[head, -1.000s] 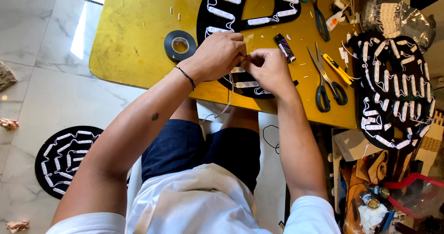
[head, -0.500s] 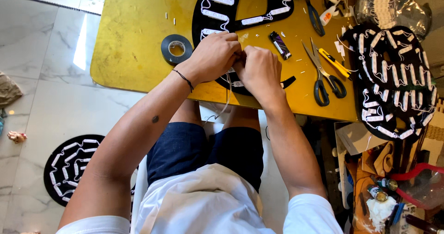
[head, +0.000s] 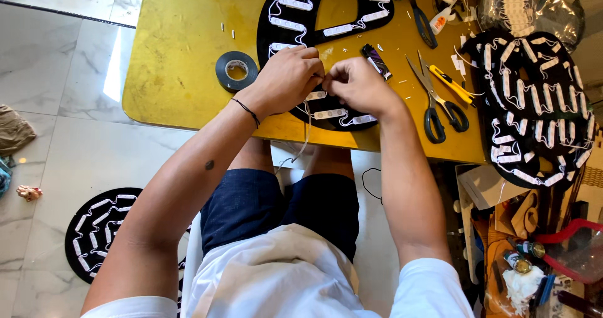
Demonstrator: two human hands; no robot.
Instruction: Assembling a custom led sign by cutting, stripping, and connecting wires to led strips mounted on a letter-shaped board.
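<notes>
A black letter-shaped panel [head: 282, 7] studded with white LED modules joined by wires lies on the yellow table [head: 176, 54]. My left hand [head: 286, 79] and my right hand [head: 358, 85] meet fingertip to fingertip over the panel's near edge. Both pinch something small there, likely a wire or module; my fingers hide it. A thin white wire [head: 306, 139] hangs down from the panel past the table edge toward my lap.
A black tape roll [head: 236, 70] sits left of my left hand. A small dark lighter [head: 375, 60], black-handled scissors [head: 433, 104] and a yellow cutter [head: 453, 85] lie right of my hands. More LED panels rest at the right [head: 534, 104] and on the floor [head: 100, 230].
The view shifted slightly, so the table sits a little lower in frame. My hands stay together at the panel's near edge, fingers working in small motions.
</notes>
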